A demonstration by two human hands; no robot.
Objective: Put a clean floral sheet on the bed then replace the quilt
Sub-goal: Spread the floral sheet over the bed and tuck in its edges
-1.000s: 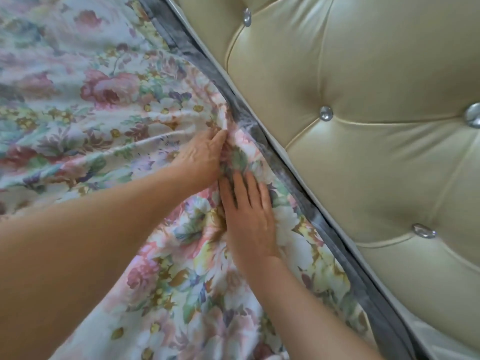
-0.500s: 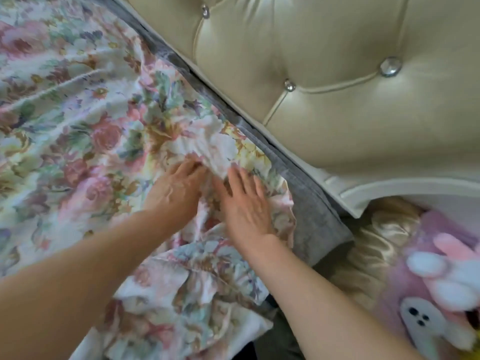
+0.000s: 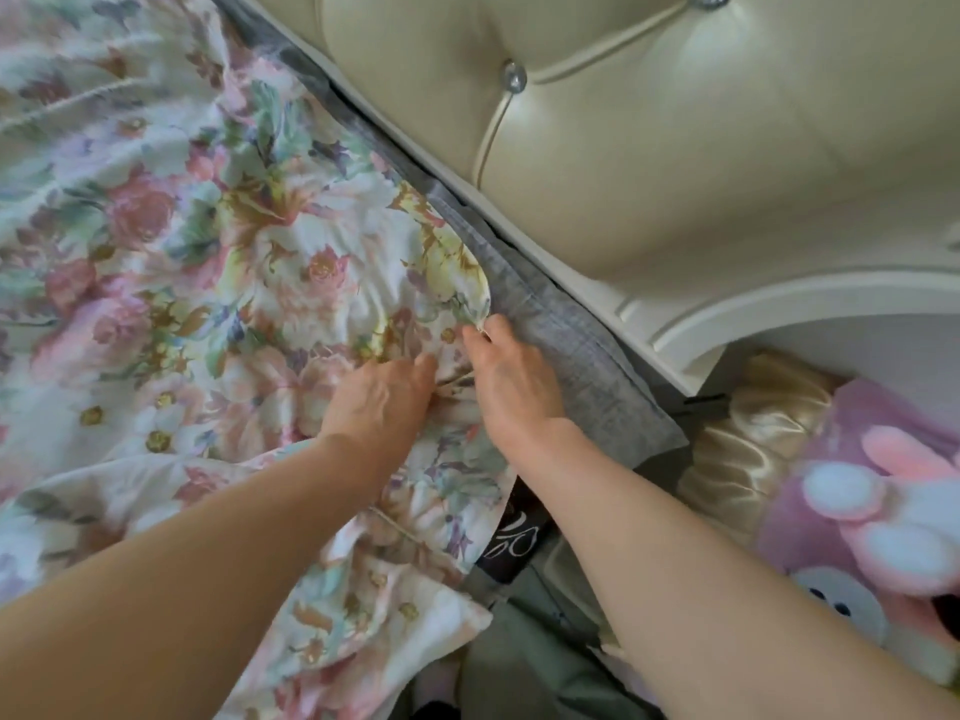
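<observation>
The floral sheet [image 3: 218,262] covers the bed and hangs loose over its corner at the bottom. Grey mattress fabric [image 3: 576,356] shows uncovered at the corner beside the headboard. My left hand [image 3: 379,402] lies on the sheet with its fingers bunched into a fold near the corner. My right hand [image 3: 514,376] pinches the sheet's edge where it meets the grey mattress. The quilt is not in view.
A cream tufted headboard [image 3: 675,163] with silver buttons runs along the right, ending in a white frame [image 3: 779,314]. Beside the bed lie a gold satin pillow [image 3: 737,454] and a pink plush blanket with a bunny [image 3: 872,522]. A dark label [image 3: 511,537] hangs below the mattress corner.
My view and both hands have shifted along the headboard edge to the mattress corner. My right hand went from lying flat on the sheet to pinching its edge.
</observation>
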